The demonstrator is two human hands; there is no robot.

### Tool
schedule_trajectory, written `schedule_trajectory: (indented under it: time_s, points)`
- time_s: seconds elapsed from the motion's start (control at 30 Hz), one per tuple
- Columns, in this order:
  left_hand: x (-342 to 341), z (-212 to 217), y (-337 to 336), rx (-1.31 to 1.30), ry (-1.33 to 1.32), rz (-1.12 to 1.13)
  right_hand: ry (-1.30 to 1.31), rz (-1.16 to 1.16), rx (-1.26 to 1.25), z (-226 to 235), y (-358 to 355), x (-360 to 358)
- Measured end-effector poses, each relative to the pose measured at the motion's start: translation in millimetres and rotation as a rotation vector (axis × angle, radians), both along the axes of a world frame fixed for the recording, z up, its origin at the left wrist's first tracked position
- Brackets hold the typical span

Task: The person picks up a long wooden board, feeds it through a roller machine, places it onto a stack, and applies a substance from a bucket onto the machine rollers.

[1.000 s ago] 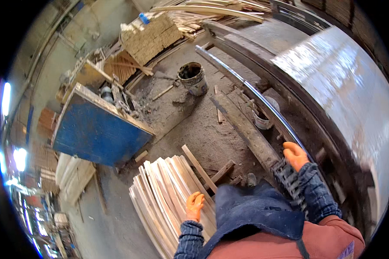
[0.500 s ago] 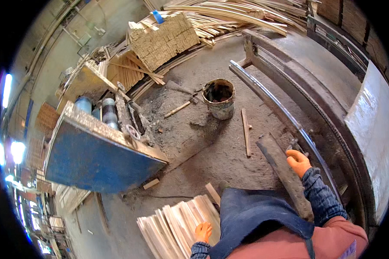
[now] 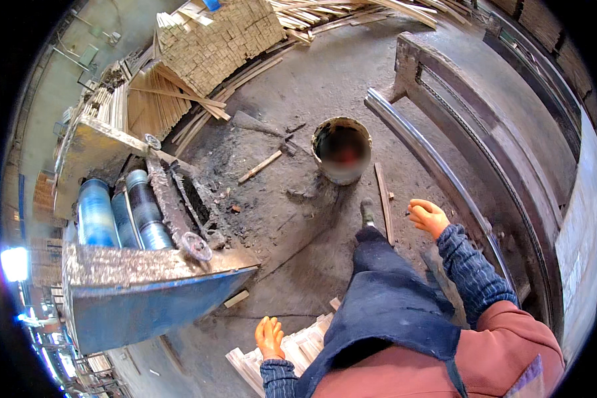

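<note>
Stack of pale wooden slats [image 3: 282, 355] lies on the floor at the near edge of the view, just left of the person's dark apron [image 3: 385, 312]; only its far end shows, the rest is cut off by the body and the lower rim. Long axis of the slats runs from near-left to far-right, slanting toward the apron.

Left hand [image 3: 269, 337], in an orange glove, sits directly over the left end of the stack, fingers straight and held together, pointing far; appears to rest on or just above the top slats, contact not certain. Nothing gripped.

Right hand [image 3: 427, 217], also orange-gloved, is raised well apart from the stack, off to the right and farther out, fingers loosely curled, empty. The left hand is clearly the nearer one to the slats.

Near the right hand: a single thin wood strip [image 3: 383, 202] on the floor, long axis near-to-far, just left of it; a curved metal rail [image 3: 431, 162] just right of it.

Farther out: a dirty bucket [image 3: 341, 151], open top, contents blurred. Left: blue machine [image 3: 146, 292] with rollers [image 3: 123, 209], caked with grime. Far left: stacked wood blocks [image 3: 222, 36] and bundled strips
</note>
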State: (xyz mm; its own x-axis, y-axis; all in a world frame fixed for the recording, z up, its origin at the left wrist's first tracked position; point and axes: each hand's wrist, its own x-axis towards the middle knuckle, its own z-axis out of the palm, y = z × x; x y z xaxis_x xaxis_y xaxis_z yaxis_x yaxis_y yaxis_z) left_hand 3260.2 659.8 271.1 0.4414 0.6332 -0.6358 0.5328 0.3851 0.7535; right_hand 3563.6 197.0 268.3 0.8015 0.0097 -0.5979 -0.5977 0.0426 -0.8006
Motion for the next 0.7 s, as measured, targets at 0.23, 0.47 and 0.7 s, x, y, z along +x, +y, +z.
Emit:
schedule_trajectory:
  time_s: [0.23,0.47,0.7]
  points:
    - [160.9,-32.1,-26.6,-0.095,0.093,-0.077,0.112,-0.056,0.152,-68.9,24.6,199.7]
    - [266.5,2.0,-46.2,-0.223,0.31,0.004,0.417,-0.122,0.215,-145.0,55.5,329.8]
    - [330.4,-5.5,-11.7,-0.265,0.632,-0.104,0.671,-0.226,0.357,-282.0,114.9,335.6]
